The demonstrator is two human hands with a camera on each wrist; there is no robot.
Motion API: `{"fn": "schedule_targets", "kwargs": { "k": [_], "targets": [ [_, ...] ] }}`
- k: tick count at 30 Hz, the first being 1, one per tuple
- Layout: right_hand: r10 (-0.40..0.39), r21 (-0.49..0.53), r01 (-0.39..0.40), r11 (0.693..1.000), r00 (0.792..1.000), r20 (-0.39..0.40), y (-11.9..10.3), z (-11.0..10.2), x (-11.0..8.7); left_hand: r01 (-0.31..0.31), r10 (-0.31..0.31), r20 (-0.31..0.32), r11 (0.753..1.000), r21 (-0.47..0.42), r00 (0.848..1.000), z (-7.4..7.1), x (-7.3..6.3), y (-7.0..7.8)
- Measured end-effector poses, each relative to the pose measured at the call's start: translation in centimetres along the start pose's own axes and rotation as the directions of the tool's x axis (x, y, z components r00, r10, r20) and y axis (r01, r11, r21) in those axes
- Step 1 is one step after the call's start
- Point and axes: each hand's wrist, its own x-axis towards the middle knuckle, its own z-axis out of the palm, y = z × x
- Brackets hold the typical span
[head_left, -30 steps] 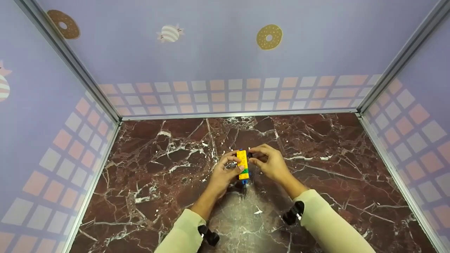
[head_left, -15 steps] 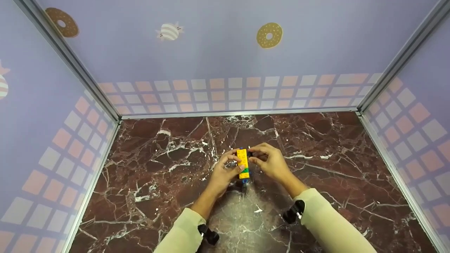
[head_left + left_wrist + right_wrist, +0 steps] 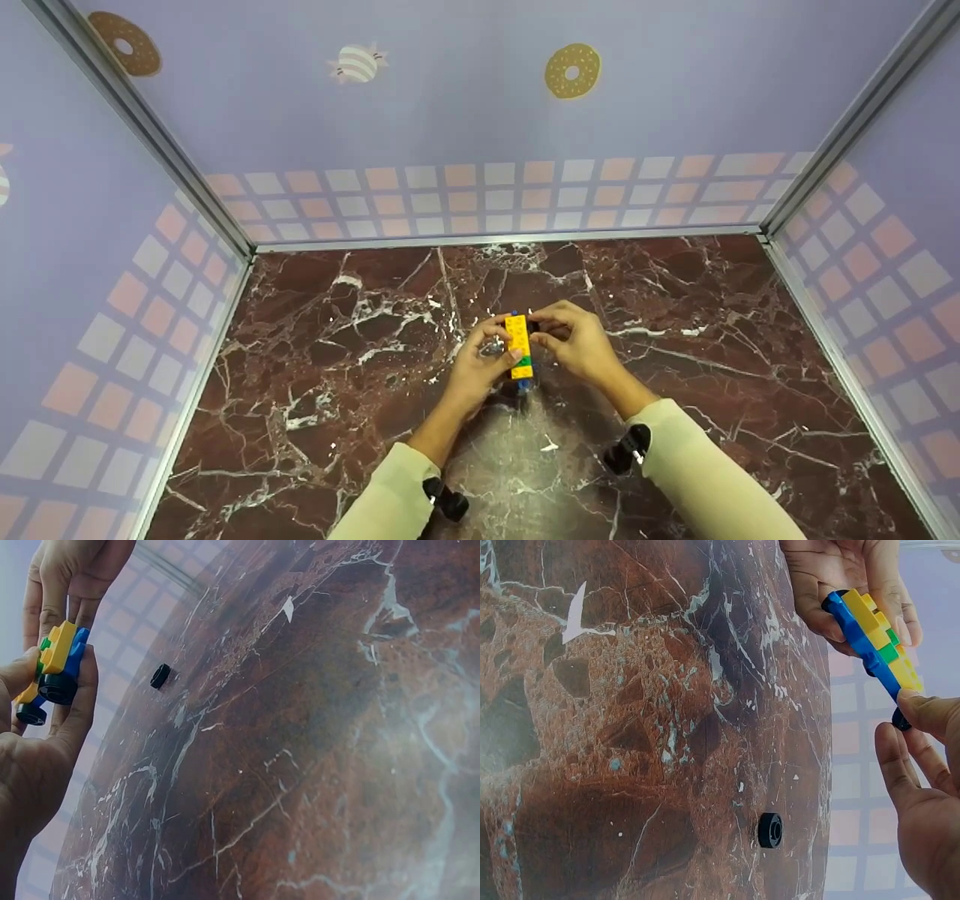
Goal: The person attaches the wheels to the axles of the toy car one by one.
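Observation:
A toy car of yellow and green building blocks (image 3: 519, 330) on a blue base (image 3: 885, 675) is held above the table between both hands. My left hand (image 3: 476, 367) grips it from the left, thumb over the top near the green block. Black wheels (image 3: 58, 688) show on its side in the left wrist view. My right hand (image 3: 581, 349) pinches a black wheel (image 3: 901, 718) with thumb and fingertips against the car's right side, toward the far end. Fingers partly cover that wheel. Another black wheel (image 3: 770, 830) lies loose on the table.
The tabletop (image 3: 360, 450) is dark red marble pattern with white veins. Lilac panels (image 3: 465, 127) with pink and white squares enclose the back and both sides, joined by metal rails (image 3: 510, 240). Each wrist carries a black camera mount (image 3: 628, 450).
The head view has tilted slightly, moving the scenery up a little. Both hands keep the same hold on the car and wheel, with hardly any visible motion.

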Motion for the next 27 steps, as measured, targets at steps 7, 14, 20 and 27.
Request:
{"fn": "schedule_targets", "kwargs": {
  "k": [7,14,20,27],
  "targets": [
    [0.010,0.046,-0.009,0.999,1.000,-0.012,-0.05,0.13,0.04,-0.002,0.002,-0.003,0.999,-0.042,1.000,-0.01,0.00,0.05],
    [0.009,0.036,-0.008,0.999,1.000,-0.009,-0.12,0.16,-0.05,0.013,-0.011,0.017,0.995,-0.104,1.000,-0.05,-0.16,0.03],
    [-0.009,0.038,0.010,0.999,1.000,-0.022,-0.45,-0.29,-0.06,-0.021,0.021,0.000,0.997,-0.077,1.000,0.33,0.08,0.15],
    [-0.023,0.036,0.025,0.999,0.998,-0.053,-0.25,-0.54,-0.02,0.001,-0.004,-0.022,0.995,-0.103,1.000,0.37,0.08,0.20]
  ]
}}
